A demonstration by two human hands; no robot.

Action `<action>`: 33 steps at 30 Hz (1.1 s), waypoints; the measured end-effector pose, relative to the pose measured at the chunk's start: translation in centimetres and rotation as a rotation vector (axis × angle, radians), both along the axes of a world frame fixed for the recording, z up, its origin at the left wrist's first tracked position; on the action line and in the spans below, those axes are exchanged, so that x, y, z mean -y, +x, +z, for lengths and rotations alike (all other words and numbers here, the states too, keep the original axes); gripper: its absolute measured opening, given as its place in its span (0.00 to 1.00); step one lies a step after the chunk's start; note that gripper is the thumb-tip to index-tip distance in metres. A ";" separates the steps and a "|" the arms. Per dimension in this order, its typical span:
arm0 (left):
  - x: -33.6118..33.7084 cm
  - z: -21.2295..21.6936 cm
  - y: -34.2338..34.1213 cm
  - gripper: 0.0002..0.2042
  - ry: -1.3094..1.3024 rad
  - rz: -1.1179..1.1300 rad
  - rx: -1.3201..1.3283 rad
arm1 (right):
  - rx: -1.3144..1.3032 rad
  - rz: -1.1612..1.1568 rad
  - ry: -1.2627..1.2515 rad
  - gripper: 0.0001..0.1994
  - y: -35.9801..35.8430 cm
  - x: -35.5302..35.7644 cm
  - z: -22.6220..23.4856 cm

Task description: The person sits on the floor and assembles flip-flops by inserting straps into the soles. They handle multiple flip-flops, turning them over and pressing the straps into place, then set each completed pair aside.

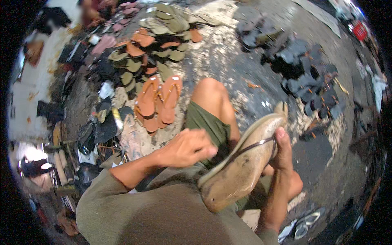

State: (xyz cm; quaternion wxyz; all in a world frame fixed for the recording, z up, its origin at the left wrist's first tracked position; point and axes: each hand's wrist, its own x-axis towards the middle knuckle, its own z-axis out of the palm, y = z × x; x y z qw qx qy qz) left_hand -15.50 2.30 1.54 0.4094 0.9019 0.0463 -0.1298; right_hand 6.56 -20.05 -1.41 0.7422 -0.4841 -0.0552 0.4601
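Note:
A worn tan shoe last (234,181) lies tilted across my lap, heel end toward me. Fitted on it is a thong sandal, its dark strap (255,143) running over the upper side and its pale sole (241,150) along the left edge. My right hand (282,153) grips the last near its toe end, thumb by the strap. My left hand (185,149) is held apart from the sandal, to its left, fingers curled and slightly blurred; whatever they may hold is hidden. Beyond it on the floor lie brown flip-flops (168,100).
Olive and brown sandals (132,65) are heaped at the far left. Rows of dark sandals (296,57) cover the far right. Clutter with a white-and-yellow tube (117,118) lies to my left. Scissors with pale handles (306,223) rest at the near right.

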 end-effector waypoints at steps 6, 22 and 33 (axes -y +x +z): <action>5.9 4.7 2.8 0.65 -0.615 0.247 0.077 | 0.451 0.466 -0.293 0.36 1.4 -3.7 3.6; 5.3 4.2 2.6 0.72 -1.366 0.796 0.229 | 0.015 0.075 0.015 0.33 -11.4 3.1 -0.2; 5.3 3.3 1.8 0.69 -1.424 0.665 0.279 | -0.162 -0.066 0.015 0.26 -13.4 1.8 1.2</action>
